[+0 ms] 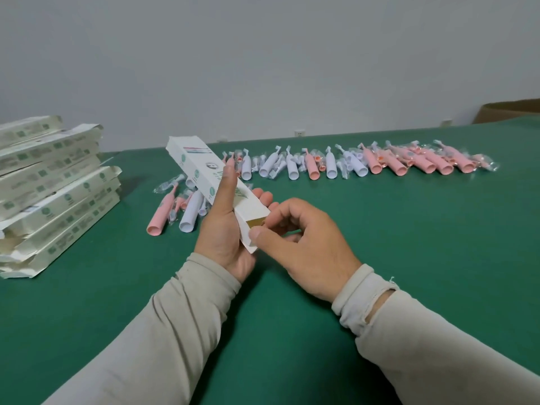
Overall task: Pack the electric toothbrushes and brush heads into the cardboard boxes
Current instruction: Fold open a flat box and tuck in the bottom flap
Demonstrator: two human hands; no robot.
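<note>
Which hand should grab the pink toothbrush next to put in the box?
Probably the right hand: its fingers only pinch the flap at the near end of the white box, so it could let go. The left hand grips the box. But the nearest pink toothbrush lies left.

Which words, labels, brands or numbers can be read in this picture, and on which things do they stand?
None can be read.
Long white cardboard box held in the left hand: green round marks and dark print, too blurred to read.
Stack of flat cream cardboard boxes at the left: green marks and grey lines of print, too small to read.
Pink and white electric toothbrushes: no print visible.
</note>
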